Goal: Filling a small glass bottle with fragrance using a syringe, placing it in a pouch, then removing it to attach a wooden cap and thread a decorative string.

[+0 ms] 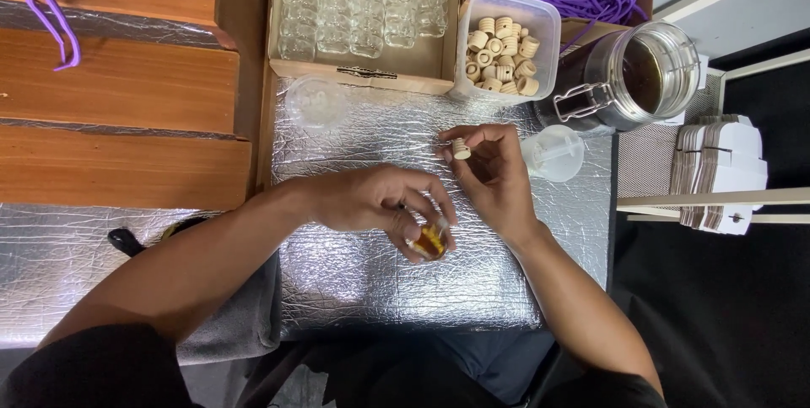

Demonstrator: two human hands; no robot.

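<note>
Centrally, low in frame, the left hand [380, 201] pinches one amber vial [430, 242] over the foil mat [371, 290]. Just above, the right hand [494, 173], palm up, fingertips clamp one cork [461, 149]. Farther up: one cork tub [544, 16], one jar [637, 75].

My silver quilted foil worktop [396, 281] carries a cardboard tray of empty glass vials [363, 16], a plastic tub of wooden corks [506, 45], a glass clip-top jar [629, 79], a clear funnel [554, 153] and a clear lid [314, 102].
</note>
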